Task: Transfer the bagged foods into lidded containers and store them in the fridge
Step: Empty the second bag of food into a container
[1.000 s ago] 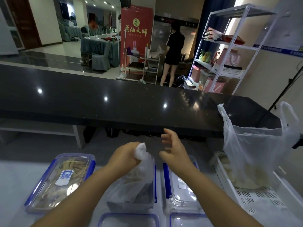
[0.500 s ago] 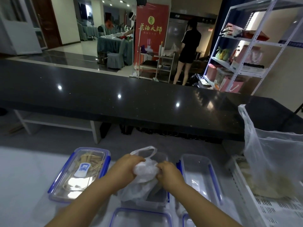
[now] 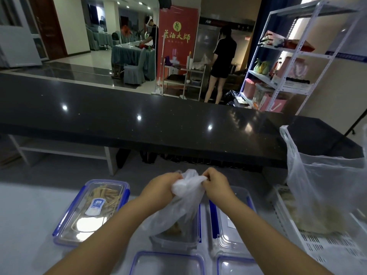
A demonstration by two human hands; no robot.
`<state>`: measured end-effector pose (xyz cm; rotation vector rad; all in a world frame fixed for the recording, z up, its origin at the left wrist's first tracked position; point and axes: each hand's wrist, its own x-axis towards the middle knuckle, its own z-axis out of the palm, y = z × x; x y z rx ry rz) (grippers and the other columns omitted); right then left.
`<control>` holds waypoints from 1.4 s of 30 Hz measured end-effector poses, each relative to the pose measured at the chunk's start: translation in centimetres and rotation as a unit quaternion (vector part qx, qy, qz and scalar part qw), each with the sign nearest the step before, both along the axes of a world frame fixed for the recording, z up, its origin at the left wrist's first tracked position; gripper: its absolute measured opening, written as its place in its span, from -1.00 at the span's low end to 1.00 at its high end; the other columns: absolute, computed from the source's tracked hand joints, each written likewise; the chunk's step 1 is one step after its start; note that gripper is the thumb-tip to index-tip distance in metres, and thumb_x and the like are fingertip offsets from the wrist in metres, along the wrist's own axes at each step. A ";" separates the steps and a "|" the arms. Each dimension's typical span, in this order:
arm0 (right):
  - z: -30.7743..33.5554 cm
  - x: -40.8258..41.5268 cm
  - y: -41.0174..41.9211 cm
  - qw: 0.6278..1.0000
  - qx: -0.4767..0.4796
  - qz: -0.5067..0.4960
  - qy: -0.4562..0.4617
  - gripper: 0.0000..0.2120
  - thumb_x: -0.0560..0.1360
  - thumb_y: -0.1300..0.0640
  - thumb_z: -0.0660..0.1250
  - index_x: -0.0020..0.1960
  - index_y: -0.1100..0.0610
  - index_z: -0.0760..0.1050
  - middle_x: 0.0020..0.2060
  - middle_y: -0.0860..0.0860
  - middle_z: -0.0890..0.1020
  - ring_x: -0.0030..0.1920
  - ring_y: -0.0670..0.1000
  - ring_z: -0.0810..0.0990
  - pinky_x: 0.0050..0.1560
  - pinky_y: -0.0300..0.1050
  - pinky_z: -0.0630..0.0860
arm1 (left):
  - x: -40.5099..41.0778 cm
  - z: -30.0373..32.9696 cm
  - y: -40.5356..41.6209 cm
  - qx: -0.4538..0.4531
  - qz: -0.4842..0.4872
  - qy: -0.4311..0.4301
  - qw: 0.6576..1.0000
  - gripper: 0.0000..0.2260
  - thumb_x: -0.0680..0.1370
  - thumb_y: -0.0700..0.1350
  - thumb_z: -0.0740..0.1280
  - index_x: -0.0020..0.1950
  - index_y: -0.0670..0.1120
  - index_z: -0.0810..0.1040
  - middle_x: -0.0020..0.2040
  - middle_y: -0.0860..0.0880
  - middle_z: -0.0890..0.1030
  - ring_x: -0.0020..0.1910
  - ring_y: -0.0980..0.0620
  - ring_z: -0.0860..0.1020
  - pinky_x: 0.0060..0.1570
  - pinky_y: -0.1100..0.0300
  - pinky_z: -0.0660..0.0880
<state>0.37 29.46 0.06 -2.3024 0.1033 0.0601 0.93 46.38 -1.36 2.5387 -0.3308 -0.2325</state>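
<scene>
In the head view, both hands meet at the centre of the frame over a thin, crumpled clear plastic bag [image 3: 184, 197]: the left hand [image 3: 160, 187] has its fingers curled round the bunched top of the bag from the nine o'clock side, and the right hand [image 3: 215, 184] pinches the same gathered plastic from three o'clock. The bag hangs down into an open, clear rectangular container with blue clips [image 3: 176, 238] at about six o'clock of the hands, and some pale brownish food shows at its bottom inside the container walls; whether that food lies loose in the container or inside the bag, I cannot tell. At eight o'clock sits a lidded clear container with blue latches and a white label [image 3: 93, 211], filled with pale yellow strips, so one portion looks packed and closed. At four o'clock stands another open clear container [image 3: 232, 221], apparently unfilled, and two clear lids with blue rims [image 3: 168, 262] lie at the bottom edge. At three o'clock, a large translucent plastic bag of pale food [image 3: 325, 195] stands in a white perforated plastic crate [image 3: 327, 247], untouched. I judge the task under halfway: this bag needs emptying, lids fitting, the big bag decanting, and nothing shows any container in a fridge.
</scene>
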 end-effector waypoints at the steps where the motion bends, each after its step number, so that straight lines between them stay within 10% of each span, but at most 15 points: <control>1: 0.7 0.0 -0.2 1.000 0.006 -0.004 -0.007 -0.92 0.55 0.24 0.18 -0.08 0.16 0.44 -0.19 0.02 0.51 -0.18 0.00 0.49 -0.17 -0.11 0.50 | 0.2 0.3 -0.3 -0.011 0.004 0.001 1.000 -0.74 0.47 -0.06 0.37 0.15 0.03 0.50 0.03 0.00 0.58 -0.01 -0.01 0.55 0.08 0.04 0.52; 7: 4.3 -0.2 -0.9 0.997 0.037 0.002 -0.064 -0.94 0.53 0.23 0.24 -0.03 0.11 0.45 -0.15 -0.01 0.52 -0.15 -0.04 0.52 -0.23 -0.25 0.48 | 0.6 0.7 0.0 -0.123 0.002 -0.100 0.987 -0.78 0.46 -0.06 0.37 0.06 0.15 0.49 -0.09 0.13 0.55 -0.12 0.13 0.52 -0.05 0.11 0.54; 13: 2.3 -0.8 -0.6 0.997 0.037 0.058 0.038 -0.68 0.44 0.20 0.31 0.13 -0.07 0.39 0.04 -0.02 0.51 -0.01 0.00 0.54 0.00 0.00 0.60 | 0.6 0.5 0.7 -0.035 0.002 -0.069 0.997 -0.75 0.45 -0.04 0.38 0.10 0.12 0.49 -0.01 0.08 0.53 -0.06 0.05 0.53 0.00 0.05 0.53; 19: -3.6 -2.3 2.3 0.981 -0.144 0.131 0.017 -0.29 0.43 -0.28 0.26 0.48 -0.24 0.02 0.52 -0.04 0.00 0.51 0.06 -0.13 0.47 0.11 0.05 | -1.0 -3.3 1.6 0.035 -0.081 -0.015 0.996 -0.75 0.49 0.02 0.32 0.17 0.15 0.52 0.17 0.10 0.51 0.13 0.06 0.50 0.09 0.19 0.45; 26: -9.2 -3.1 4.2 0.960 -0.212 0.162 0.081 -0.28 0.50 -0.18 0.24 0.52 -0.13 -0.07 0.52 0.01 -0.23 0.52 0.05 -0.21 0.51 -0.01 -0.05 | -2.2 -4.9 3.9 0.011 -0.086 0.083 0.993 -0.42 0.42 -0.04 0.38 0.40 0.15 0.27 0.31 0.14 0.43 0.20 0.13 0.45 0.11 0.26 0.45; 33: -10.9 -3.8 5.5 0.958 -0.161 0.236 0.016 -0.41 0.57 0.10 0.15 0.53 -0.01 -0.02 0.53 -0.05 0.08 0.52 -0.07 0.01 0.47 -0.25 -0.03 | -2.6 -6.6 4.2 0.047 -0.110 -0.039 0.992 -0.51 0.59 0.13 0.05 0.49 0.01 0.17 0.52 0.05 0.15 0.49 0.15 0.04 0.36 0.33 -0.11; 38: -11.3 -2.7 4.8 0.905 -0.330 0.264 -0.036 -0.51 0.36 -0.05 0.07 0.19 0.00 0.56 0.14 -0.08 0.63 0.22 -0.06 0.54 0.41 -0.07 0.05 | -2.9 -7.9 4.0 0.027 -0.110 -0.041 0.993 -0.59 0.64 0.04 0.05 0.49 0.01 0.21 0.51 0.07 0.17 0.49 0.18 0.00 0.31 0.39 -0.15; 42: -10.9 -1.5 4.8 0.893 -0.356 0.271 -0.048 -0.45 0.49 -0.04 0.21 0.44 0.07 0.27 0.47 0.02 0.27 0.49 0.01 0.00 0.49 -0.02 -0.09 | -2.9 -7.9 4.2 0.027 -0.105 -0.053 0.993 -0.45 0.49 0.24 0.07 0.45 0.07 0.25 0.48 0.11 0.23 0.48 0.16 0.08 0.34 0.34 -0.06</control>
